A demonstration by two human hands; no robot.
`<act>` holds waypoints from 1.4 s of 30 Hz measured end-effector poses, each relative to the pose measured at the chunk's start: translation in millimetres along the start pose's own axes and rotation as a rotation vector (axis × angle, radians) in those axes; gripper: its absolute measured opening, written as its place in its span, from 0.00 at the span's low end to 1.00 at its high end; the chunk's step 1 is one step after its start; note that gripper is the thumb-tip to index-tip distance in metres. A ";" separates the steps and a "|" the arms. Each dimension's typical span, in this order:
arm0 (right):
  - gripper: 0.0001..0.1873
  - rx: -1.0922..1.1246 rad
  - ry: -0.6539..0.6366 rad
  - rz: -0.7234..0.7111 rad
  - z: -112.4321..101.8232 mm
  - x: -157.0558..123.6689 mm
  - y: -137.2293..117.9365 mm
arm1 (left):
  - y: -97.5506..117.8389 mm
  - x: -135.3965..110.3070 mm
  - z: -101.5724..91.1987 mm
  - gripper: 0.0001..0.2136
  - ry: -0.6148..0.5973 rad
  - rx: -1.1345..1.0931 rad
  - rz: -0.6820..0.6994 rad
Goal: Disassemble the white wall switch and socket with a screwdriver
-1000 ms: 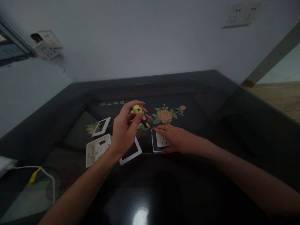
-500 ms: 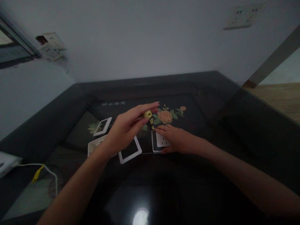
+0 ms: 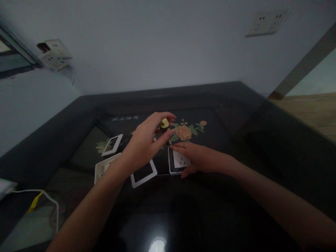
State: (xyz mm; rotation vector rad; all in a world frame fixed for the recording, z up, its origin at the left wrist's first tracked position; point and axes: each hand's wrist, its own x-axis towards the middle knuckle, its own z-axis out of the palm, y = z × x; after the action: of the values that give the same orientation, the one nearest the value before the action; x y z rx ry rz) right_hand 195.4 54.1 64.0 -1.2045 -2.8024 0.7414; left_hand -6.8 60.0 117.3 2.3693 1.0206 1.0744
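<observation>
My left hand (image 3: 141, 141) is curled round the yellow-and-black handle of a screwdriver (image 3: 165, 124), held upright above the far edge of a white wall socket (image 3: 181, 161). The shaft and tip of the screwdriver are lost against the dark tabletop. My right hand (image 3: 198, 158) grips the socket's right side, fingers at the far edge and thumb at the near edge, with the socket lying flat. Just left of it is a white cover frame (image 3: 144, 180), partly hidden by my left hand.
Behind my left forearm sits a white open box (image 3: 99, 170), partly covered. A second white frame (image 3: 119, 143) lies beyond it. At far left a white cable (image 3: 54, 199) with a yellow tag (image 3: 34, 203) runs over the dark table (image 3: 223, 210). Wall sockets (image 3: 267, 22) are on the wall.
My left fingers have shifted round the screwdriver handle, and its yellow end faces me differently. My right hand stays on the socket. The whole view has moved slightly.
</observation>
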 end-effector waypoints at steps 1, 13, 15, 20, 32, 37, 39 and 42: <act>0.55 0.008 -0.011 0.004 -1.7 -1.0 1.9 | 2.2 -2.0 -4.9 0.16 -0.075 -0.063 -0.023; 0.43 -0.015 -0.042 0.101 -10.0 -9.2 2.5 | 8.6 -8.5 -0.6 0.08 0.059 0.235 0.107; 0.44 -0.020 -0.044 0.096 -8.8 -8.1 4.1 | 12.5 -9.5 -8.1 0.14 -0.064 0.138 0.091; 0.45 -0.028 -0.052 0.089 -8.1 -7.8 5.3 | 13.9 -12.2 -20.2 0.22 -0.219 0.013 0.041; 0.43 -0.051 -0.053 0.106 -10.9 -9.0 0.7 | 9.4 -11.8 -18.7 0.20 -0.185 0.004 0.000; 0.44 -0.055 -0.051 0.104 -8.9 -9.1 1.8 | 9.4 -12.3 -12.1 0.15 -0.033 0.167 0.027; 0.44 -0.056 -0.051 0.103 -8.4 -8.9 2.0 | 6.5 -10.5 -0.5 0.07 0.112 0.266 0.071; 0.45 -0.059 -0.056 0.102 -8.1 -8.2 2.5 | 6.1 -8.6 5.2 0.06 0.133 0.310 0.071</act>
State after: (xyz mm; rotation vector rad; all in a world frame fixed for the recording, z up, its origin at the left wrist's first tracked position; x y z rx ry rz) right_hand 204.3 53.3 71.6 -1.3668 -2.8449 0.7129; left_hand -3.9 49.4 112.9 2.6219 1.2370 1.1875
